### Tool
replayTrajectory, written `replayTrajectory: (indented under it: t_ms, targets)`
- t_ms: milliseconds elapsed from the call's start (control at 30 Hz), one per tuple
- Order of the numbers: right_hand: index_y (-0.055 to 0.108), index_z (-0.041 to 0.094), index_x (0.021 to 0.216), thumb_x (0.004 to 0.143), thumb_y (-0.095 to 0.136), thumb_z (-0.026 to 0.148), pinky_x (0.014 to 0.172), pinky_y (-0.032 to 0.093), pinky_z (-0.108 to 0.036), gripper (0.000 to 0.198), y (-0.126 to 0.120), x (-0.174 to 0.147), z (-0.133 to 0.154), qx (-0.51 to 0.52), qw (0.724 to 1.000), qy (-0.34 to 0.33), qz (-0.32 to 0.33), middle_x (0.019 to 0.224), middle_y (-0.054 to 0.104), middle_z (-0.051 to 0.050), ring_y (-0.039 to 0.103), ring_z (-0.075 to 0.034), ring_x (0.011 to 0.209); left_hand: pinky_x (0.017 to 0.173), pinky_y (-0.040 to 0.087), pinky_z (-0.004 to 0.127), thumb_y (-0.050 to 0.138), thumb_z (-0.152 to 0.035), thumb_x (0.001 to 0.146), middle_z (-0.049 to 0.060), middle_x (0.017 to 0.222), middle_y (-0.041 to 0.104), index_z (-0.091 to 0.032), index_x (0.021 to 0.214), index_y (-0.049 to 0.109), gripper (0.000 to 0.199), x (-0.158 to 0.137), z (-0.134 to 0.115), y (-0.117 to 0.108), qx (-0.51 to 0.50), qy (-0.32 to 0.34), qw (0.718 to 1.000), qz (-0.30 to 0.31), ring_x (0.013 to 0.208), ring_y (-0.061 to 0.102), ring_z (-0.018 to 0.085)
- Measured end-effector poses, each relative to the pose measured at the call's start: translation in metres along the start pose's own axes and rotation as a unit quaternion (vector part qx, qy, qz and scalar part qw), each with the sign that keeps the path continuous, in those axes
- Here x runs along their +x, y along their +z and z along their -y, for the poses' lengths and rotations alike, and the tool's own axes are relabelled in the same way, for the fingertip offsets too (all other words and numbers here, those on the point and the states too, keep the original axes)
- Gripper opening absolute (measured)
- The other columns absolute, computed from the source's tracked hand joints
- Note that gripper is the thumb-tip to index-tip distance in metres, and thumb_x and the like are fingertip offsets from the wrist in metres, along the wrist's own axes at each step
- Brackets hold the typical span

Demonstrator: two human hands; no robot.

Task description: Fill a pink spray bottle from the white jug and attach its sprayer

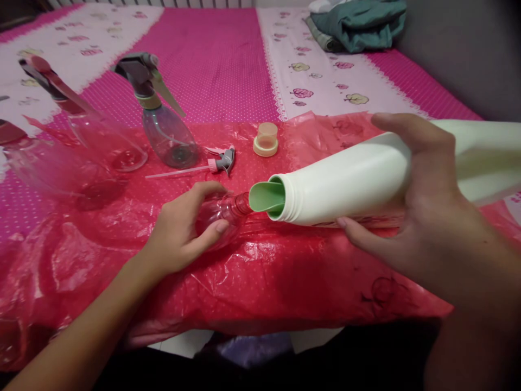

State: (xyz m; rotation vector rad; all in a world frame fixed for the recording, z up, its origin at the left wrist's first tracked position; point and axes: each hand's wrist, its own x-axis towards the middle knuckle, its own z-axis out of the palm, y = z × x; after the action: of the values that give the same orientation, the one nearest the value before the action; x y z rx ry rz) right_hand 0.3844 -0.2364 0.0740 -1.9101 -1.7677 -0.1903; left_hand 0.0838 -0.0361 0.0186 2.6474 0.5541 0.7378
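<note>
My left hand [185, 231] is closed around a clear pinkish spray bottle [223, 214] with no top on its neck, standing on red plastic sheeting [260, 282]. In my right hand [431, 212] a large white jug [345, 179] is tipped over on its side. Its green pouring spout [266, 196] is right at the small bottle's mouth; whether they touch I cannot tell. No stream of liquid can be made out. Beyond my left hand lies a grey and pink trigger sprayer head [223, 161] with its tube. A cream cap [266, 140] sits behind the spout.
A spray bottle with a grey head [169, 136] stands behind the sprayer head. Two pink-toned bottles, one behind [106, 136] and one nearer [61, 168], are at the left. Folded cloths [358, 27] lie at the far right of the patterned pink bedspread [211, 60].
</note>
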Motion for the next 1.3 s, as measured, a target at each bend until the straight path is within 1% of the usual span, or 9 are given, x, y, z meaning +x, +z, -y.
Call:
replayTrajectory:
  t_ms: [200, 300, 433, 600, 700, 833, 1000, 1200, 1300]
  targets:
    - [0.023, 0.039, 0.173, 0.079, 0.078, 0.035, 0.086, 0.07, -0.048, 0.109, 0.001, 0.001, 0.005, 0.0, 1.0, 0.009, 0.001, 0.149, 0.046, -0.016, 0.047, -0.043, 0.15, 0.089, 0.06, 0.041, 0.053, -0.047, 0.11, 0.007, 0.128, 0.08, -0.027, 0.138, 0.056, 0.034, -0.001, 0.0, 0.001, 0.003, 0.008, 1.0, -0.007, 0.11, 0.08, 0.029]
    - [0.018, 0.041, 0.174, 0.082, 0.071, 0.033, 0.077, 0.068, -0.043, 0.107, 0.002, -0.001, 0.015, 0.002, 0.999, 0.053, 0.003, 0.145, 0.047, -0.015, 0.052, -0.042, 0.144, 0.089, 0.061, 0.041, 0.052, -0.047, 0.111, 0.006, 0.127, 0.08, -0.026, 0.137, 0.056, 0.034, -0.001, 0.0, 0.001, 0.006, 0.009, 1.0, -0.009, 0.109, 0.081, 0.029]
    - [0.012, 0.044, 0.175, 0.082, 0.065, 0.035, 0.083, 0.068, -0.053, 0.107, 0.003, -0.002, 0.027, 0.009, 0.993, 0.122, -0.001, 0.137, 0.05, -0.014, 0.059, -0.042, 0.131, 0.088, 0.061, 0.04, 0.051, -0.048, 0.111, 0.007, 0.126, 0.08, -0.025, 0.137, 0.057, 0.035, 0.0, -0.001, 0.001, 0.011, 0.012, 1.0, -0.014, 0.108, 0.081, 0.028]
    - [0.009, 0.043, 0.177, 0.082, 0.067, 0.034, 0.081, 0.068, -0.048, 0.111, 0.002, -0.001, 0.029, 0.021, 0.991, 0.133, 0.01, 0.127, 0.055, -0.013, 0.058, -0.042, 0.134, 0.088, 0.062, 0.04, 0.05, -0.048, 0.112, 0.007, 0.126, 0.08, -0.026, 0.138, 0.057, 0.035, 0.0, 0.001, 0.001, 0.015, 0.013, 1.0, -0.014, 0.109, 0.081, 0.028]
    - [0.007, 0.047, 0.176, 0.08, 0.068, 0.031, 0.091, 0.068, -0.053, 0.114, 0.002, 0.0, 0.027, 0.015, 0.99, 0.138, 0.012, 0.146, 0.051, -0.012, 0.058, -0.042, 0.136, 0.087, 0.062, 0.041, 0.05, -0.048, 0.112, 0.007, 0.126, 0.08, -0.026, 0.138, 0.056, 0.035, 0.0, 0.001, 0.001, 0.015, 0.016, 1.0, -0.016, 0.108, 0.081, 0.029]
    - [0.007, 0.045, 0.176, 0.077, 0.068, 0.029, 0.092, 0.069, -0.051, 0.118, 0.003, 0.0, 0.024, 0.005, 0.995, 0.102, 0.005, 0.173, 0.028, -0.008, 0.05, -0.045, 0.148, 0.087, 0.063, 0.041, 0.051, -0.049, 0.112, 0.007, 0.126, 0.081, -0.025, 0.138, 0.057, 0.035, 0.001, 0.001, 0.0, 0.015, 0.017, 1.0, -0.016, 0.108, 0.082, 0.029]
    - [0.005, 0.043, 0.178, 0.079, 0.063, 0.025, 0.091, 0.07, -0.055, 0.116, 0.002, -0.002, 0.02, 0.001, 0.994, 0.107, 0.008, 0.152, 0.046, -0.014, 0.051, -0.045, 0.148, 0.087, 0.063, 0.042, 0.051, -0.047, 0.111, 0.007, 0.126, 0.081, -0.026, 0.137, 0.057, 0.034, 0.001, -0.001, 0.001, 0.016, 0.019, 1.0, -0.016, 0.108, 0.082, 0.029]
    - [-0.002, 0.049, 0.177, 0.081, 0.072, 0.035, 0.102, 0.069, -0.058, 0.122, 0.001, -0.001, 0.025, 0.01, 0.993, 0.114, 0.014, 0.185, 0.008, 0.002, 0.045, -0.046, 0.156, 0.086, 0.063, 0.042, 0.05, -0.047, 0.111, 0.007, 0.125, 0.081, -0.025, 0.137, 0.057, 0.034, 0.001, -0.001, 0.001, 0.02, 0.016, 1.0, -0.013, 0.107, 0.082, 0.03]
    - [-0.002, 0.049, 0.177, 0.084, 0.069, 0.034, 0.106, 0.067, -0.06, 0.117, 0.002, -0.001, 0.027, 0.004, 0.992, 0.122, 0.013, 0.186, 0.005, 0.005, 0.043, -0.046, 0.158, 0.086, 0.063, 0.042, 0.05, -0.047, 0.112, 0.007, 0.125, 0.081, -0.026, 0.137, 0.056, 0.034, 0.001, -0.001, 0.001, 0.021, 0.017, 1.0, -0.013, 0.107, 0.082, 0.03]
